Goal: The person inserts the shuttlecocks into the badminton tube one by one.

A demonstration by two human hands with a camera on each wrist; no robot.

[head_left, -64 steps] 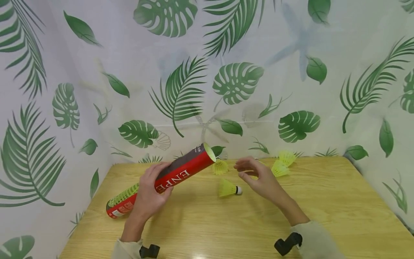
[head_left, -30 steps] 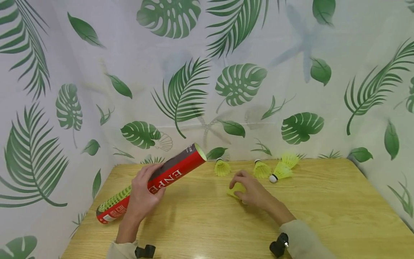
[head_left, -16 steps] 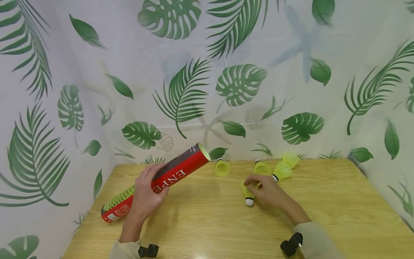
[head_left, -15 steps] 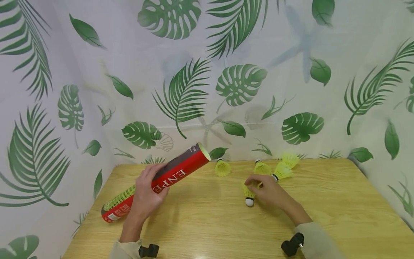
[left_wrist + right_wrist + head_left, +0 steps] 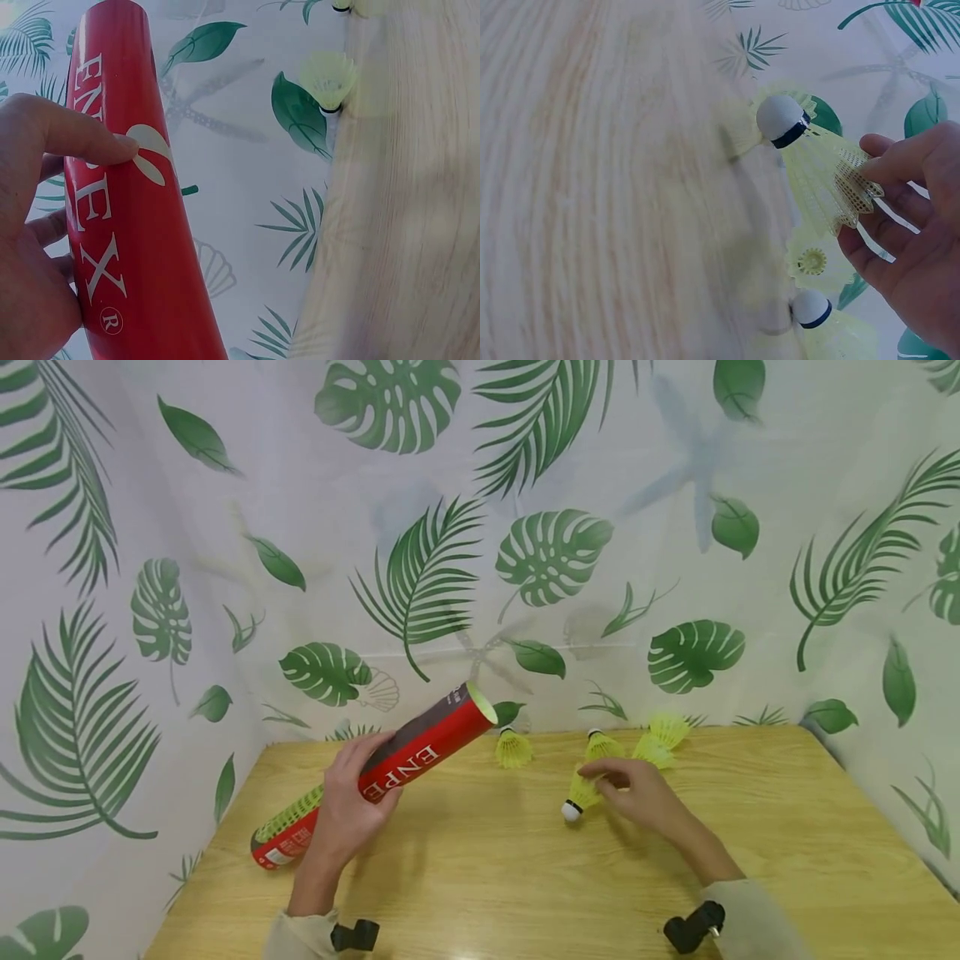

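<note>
My left hand (image 5: 348, 810) grips a red and dark grey shuttlecock tube (image 5: 431, 745) round its middle. The tube is tilted, its open pale green mouth up toward the right and its lower end down at the left. The left wrist view shows my thumb lying along the red tube (image 5: 146, 255) beside white lettering. With thumb and fingers, my right hand (image 5: 645, 797) pinches a yellow shuttlecock (image 5: 581, 789) by the rim of its skirt. Its white cork points down and left, away from the fingers, as the shuttlecock (image 5: 821, 176) also shows in the right wrist view.
Along the back of the wooden table (image 5: 480, 893) stands one yellow shuttlecock (image 5: 513, 748) near the tube's mouth. Another shuttlecock (image 5: 602, 744) is just behind my right hand, and a touching pair of shuttlecocks (image 5: 663, 737) lies farther right. A leaf-printed curtain (image 5: 450, 468) hangs behind.
My right hand has come down on the shuttlecock lying mid-table, pinched its skirt and turned the cork from the right round toward the front. The left hand keeps the tube tilted, shifting only slightly.
</note>
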